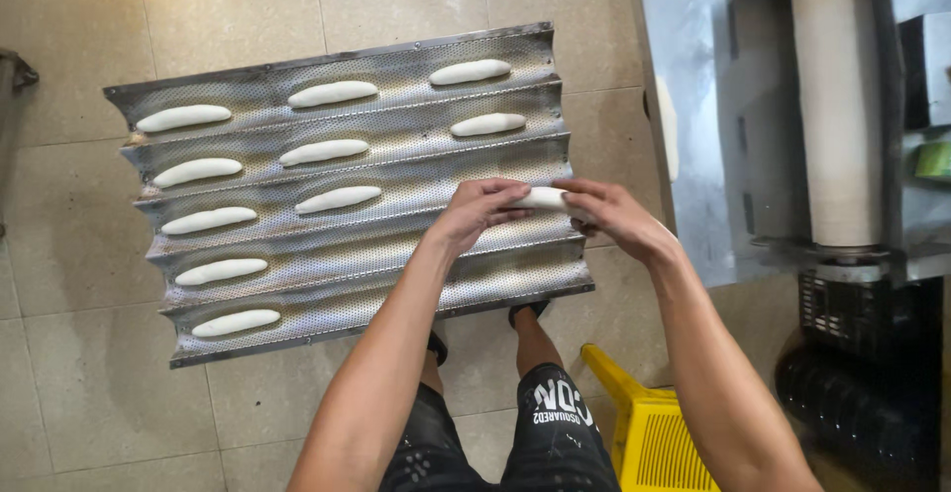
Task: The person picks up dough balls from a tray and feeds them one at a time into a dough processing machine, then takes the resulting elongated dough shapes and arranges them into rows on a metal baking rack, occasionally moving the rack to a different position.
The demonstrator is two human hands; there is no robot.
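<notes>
- While both hands grip it, the dough [541, 197] hangs over the tray [495, 274].
- Left hand [477, 209] and right hand [612, 215]: fingers pinched on its ends.

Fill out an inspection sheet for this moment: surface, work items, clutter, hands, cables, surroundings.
Surface: perforated, corrugated metal baking tray with five channels, above a tiled floor.
Work items: ten shaped white dough pieces lie in the channels; one more dough roll is held over the third channel's right end.
Clutter: nothing seen on the tray besides dough.
Hands: left hand and right hand both grip the dough roll.
Cables: nothing seen.
Surroundings: steel machine with a pale roller at right; yellow plastic crate below.
</notes>
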